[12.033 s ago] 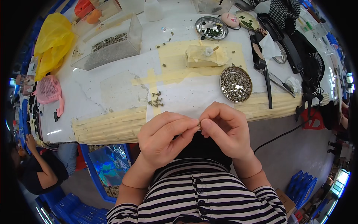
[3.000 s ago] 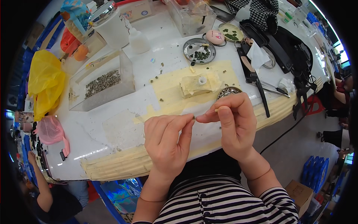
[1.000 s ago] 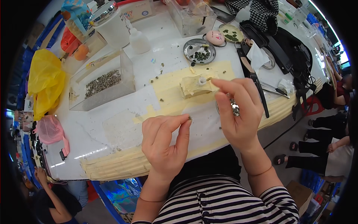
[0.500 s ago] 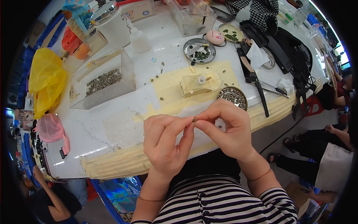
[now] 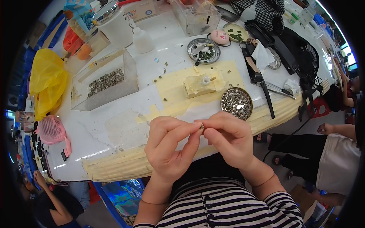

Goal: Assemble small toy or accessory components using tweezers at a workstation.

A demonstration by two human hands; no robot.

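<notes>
A tiny brassy metal piece (image 5: 201, 127) sits at the fingertips where my two hands meet, above the table's front edge. My left hand (image 5: 169, 148) pinches it between thumb and index finger. The index fingertip of my right hand (image 5: 232, 140) presses against the same piece, with the thumb bent close below. Just beyond my right hand, a round tin (image 5: 236, 103) holds many small metal pieces of similar look. A tape-wrapped block (image 5: 199, 86) with a small white cup (image 5: 206, 80) on top stands ahead of my hands.
At the left is a clear bin (image 5: 129, 85) of small metal pieces, near a yellow bag (image 5: 47, 81) and pink mesh scoop (image 5: 51, 130). Farther back are a dish (image 5: 194, 59) of dark green bits and a white squeeze bottle (image 5: 142, 41). Long-handled tools (image 5: 260, 81) lie right.
My right hand has come down and slightly nearer to me, uncovering the round tin. The pinched piece has shifted slightly right and down. A person at the right has moved.
</notes>
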